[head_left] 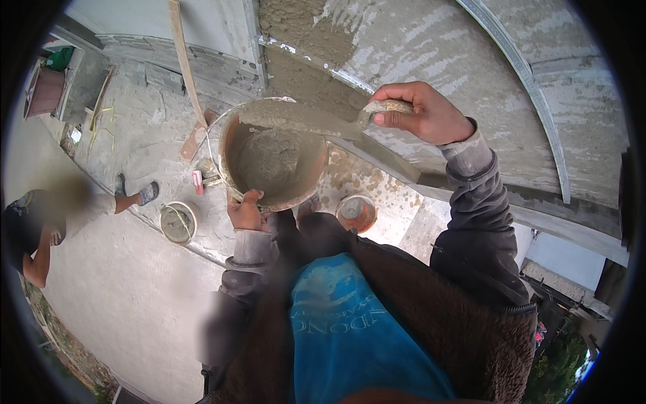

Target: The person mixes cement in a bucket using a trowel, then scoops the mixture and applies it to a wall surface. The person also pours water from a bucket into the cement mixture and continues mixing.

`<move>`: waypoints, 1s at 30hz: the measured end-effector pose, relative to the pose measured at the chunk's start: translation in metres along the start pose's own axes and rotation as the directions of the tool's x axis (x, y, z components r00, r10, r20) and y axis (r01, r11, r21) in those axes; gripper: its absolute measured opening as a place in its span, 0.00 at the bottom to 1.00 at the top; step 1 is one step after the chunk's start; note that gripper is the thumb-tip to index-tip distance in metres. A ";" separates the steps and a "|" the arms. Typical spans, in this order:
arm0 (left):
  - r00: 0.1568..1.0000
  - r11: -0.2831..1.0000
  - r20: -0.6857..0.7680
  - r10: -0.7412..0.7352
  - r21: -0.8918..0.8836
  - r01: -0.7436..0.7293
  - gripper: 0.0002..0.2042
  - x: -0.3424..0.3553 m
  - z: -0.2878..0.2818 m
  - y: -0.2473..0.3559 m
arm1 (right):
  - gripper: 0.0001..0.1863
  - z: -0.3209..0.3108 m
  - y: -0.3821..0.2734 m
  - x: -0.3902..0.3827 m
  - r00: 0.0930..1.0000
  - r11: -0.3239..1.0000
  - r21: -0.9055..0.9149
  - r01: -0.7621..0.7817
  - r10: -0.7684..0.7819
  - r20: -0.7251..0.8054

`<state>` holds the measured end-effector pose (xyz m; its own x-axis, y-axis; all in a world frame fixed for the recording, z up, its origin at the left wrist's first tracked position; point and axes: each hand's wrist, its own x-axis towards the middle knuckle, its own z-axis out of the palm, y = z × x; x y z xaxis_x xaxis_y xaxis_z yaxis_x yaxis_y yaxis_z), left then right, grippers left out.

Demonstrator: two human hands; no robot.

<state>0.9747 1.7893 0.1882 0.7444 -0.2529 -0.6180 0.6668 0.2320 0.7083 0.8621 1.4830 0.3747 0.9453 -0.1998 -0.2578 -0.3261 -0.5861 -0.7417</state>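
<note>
My left hand (pixel 247 211) is closed on the near rim of a bucket (pixel 315 180), its thumb over the edge. Grey wet mortar (pixel 269 158) lies inside, and more is smeared on the bucket's walls. In my right hand (pixel 425 113) is the mortar-caked handle of a plastering trowel (pixel 303 118). Its long blade, coated in grey mortar, reaches left across the far part of the bucket's mouth, close to the wall. I cannot tell whether the blade touches the rim.
A partly plastered wall (pixel 410 47) with metal strips (pixel 521 74) rises ahead and right. Below stand a second mortar bucket (pixel 179 223) and an orange-red bucket (pixel 356 213). A wooden plank (pixel 185 60) leans at the left. Another person (pixel 40 222) is at far left.
</note>
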 end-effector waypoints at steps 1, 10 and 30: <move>1.000 0.999 0.016 -0.019 0.029 0.018 0.26 0.007 -0.005 -0.003 | 0.19 -0.014 0.019 0.016 0.989 0.988 0.080 -0.132 0.126 0.079; 0.981 0.983 0.180 0.077 0.151 -0.105 0.28 0.006 0.001 0.011 | 0.24 -0.047 -0.007 -0.038 0.870 0.927 -0.357 -0.118 -0.077 -0.486; 0.980 1.000 0.198 0.024 -0.001 -0.025 0.28 -0.030 0.062 0.033 | 0.14 0.106 0.011 -0.049 0.748 0.676 -0.695 -0.244 -0.325 -0.579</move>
<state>0.9720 1.7463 0.2517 0.7386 -0.4285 -0.5205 0.6482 0.2389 0.7231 0.8116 1.5695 0.3140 0.8149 -0.4134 0.4062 -0.4490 -0.8935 -0.0085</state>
